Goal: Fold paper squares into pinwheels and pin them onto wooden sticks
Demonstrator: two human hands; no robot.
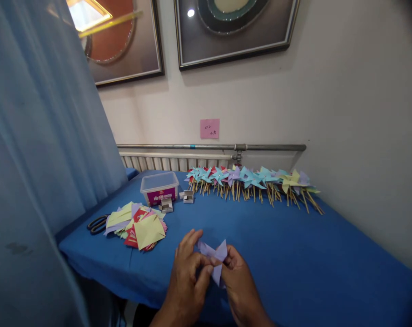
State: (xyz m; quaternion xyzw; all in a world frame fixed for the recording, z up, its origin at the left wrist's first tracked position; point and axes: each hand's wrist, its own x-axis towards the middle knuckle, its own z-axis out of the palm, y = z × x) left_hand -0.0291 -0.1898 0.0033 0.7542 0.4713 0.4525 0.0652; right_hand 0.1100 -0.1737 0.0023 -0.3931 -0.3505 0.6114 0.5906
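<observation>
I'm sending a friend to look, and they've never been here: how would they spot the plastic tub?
On the blue-covered table, find the paper pile on the left. Just behind it, left of the pinwheels, stands the tub. It is see-through with a purple-pink label, far bigger than the two small boxes beside it.

Lilac paper (221,250); blue tablecloth (294,259); pinwheels (253,178) turquoise, lilac, pale yellow (some red too); light-blue curtain (38,113).

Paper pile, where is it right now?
In the head view, the paper pile lies at the left of the blue table, between black scissor handles and the left hand, in front of the plastic tub.
</observation>
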